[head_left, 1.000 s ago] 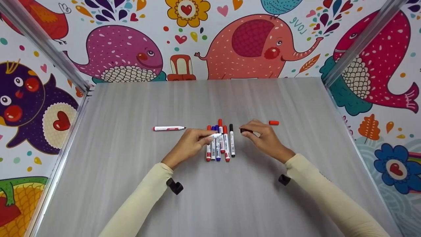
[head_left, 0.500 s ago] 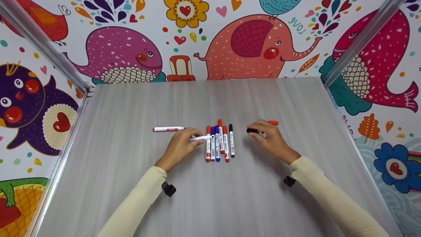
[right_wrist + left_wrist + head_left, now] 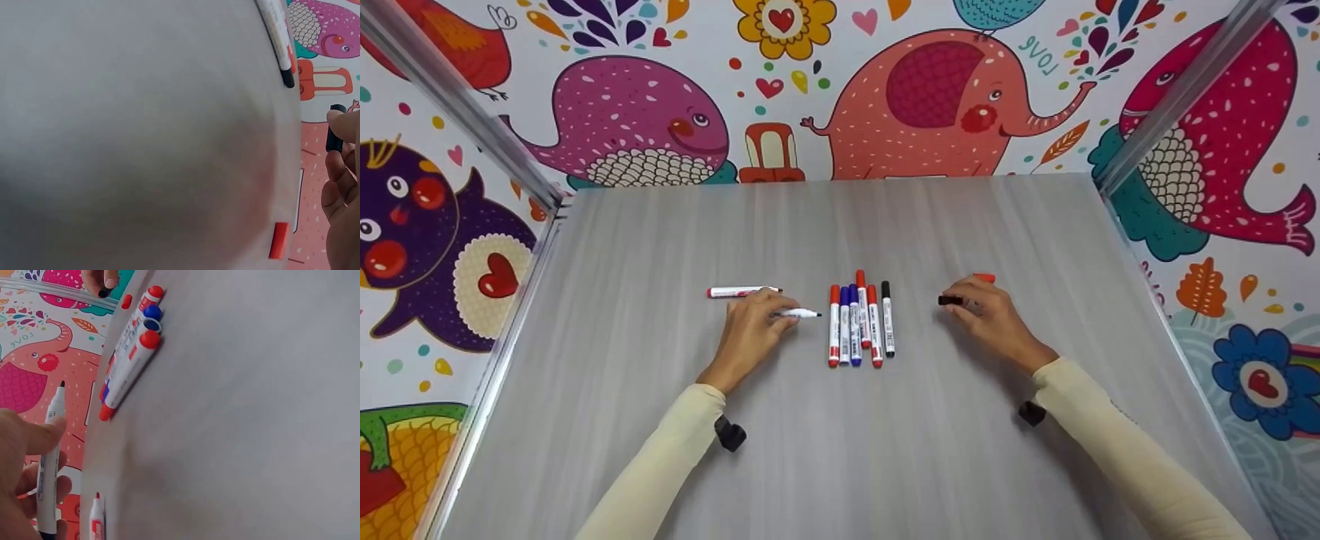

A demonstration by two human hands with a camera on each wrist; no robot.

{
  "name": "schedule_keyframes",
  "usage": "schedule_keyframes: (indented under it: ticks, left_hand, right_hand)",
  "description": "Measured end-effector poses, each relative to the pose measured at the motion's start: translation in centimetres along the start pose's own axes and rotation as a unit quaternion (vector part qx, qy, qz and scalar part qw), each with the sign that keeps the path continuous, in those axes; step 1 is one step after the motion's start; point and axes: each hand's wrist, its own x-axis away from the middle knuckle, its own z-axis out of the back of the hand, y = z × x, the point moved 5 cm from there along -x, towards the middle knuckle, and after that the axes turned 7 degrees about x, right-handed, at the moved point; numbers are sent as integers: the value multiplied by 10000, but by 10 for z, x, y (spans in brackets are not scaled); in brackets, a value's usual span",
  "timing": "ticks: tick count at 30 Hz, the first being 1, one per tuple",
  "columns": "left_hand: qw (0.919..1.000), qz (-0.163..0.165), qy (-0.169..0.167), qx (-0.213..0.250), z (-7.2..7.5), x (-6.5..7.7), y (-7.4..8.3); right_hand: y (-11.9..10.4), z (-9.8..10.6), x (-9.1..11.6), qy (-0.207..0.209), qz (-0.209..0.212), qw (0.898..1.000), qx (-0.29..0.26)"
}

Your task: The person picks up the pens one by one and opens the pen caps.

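Held marker (image 3: 801, 313) well inside table edges (image 3: 825, 184)

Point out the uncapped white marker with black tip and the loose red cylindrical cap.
Uncapped white marker with black tip (image 3: 48, 481), left wrist view: barrel.
Loose red cylindrical cap (image 3: 279, 241), right wrist view: side.

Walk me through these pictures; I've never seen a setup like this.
There is no machine: you see a person's bare left hand and right hand. The wide picture is taken from the person's head, looking forward and down; the other two come from the left and right wrists. On the grey table lie six capped markers side by side. In the wide view, an uncapped red marker lies to their left and a loose red cap to their right. The left hand holds an uncapped black marker; the right pinches a black cap.
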Motion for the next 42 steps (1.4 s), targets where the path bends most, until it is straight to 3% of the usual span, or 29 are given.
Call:
schedule_keyframes:
  ticks: [5,11,22,32,42]
  left_hand:
    - [9998,32,208,-11,5,6,-15]
    - [9993,108,355,13,10,13,-30]
    - [9977,540,401,-31,21,25,-60]
    - [9964,455,710,-129,33,26,-72]
    - [9961,488,681,-284,33,23,-78]
  right_hand:
    - [7,2,6,-198,-70,9997,152]
    - [19,7,13,-126,-67,9987,499]
    - [38,18,28,-4,-577,9956,737]
    - [52,29,33,118,-912,9903,1037]
    - [60,33,30,153,-997,9880,1171]
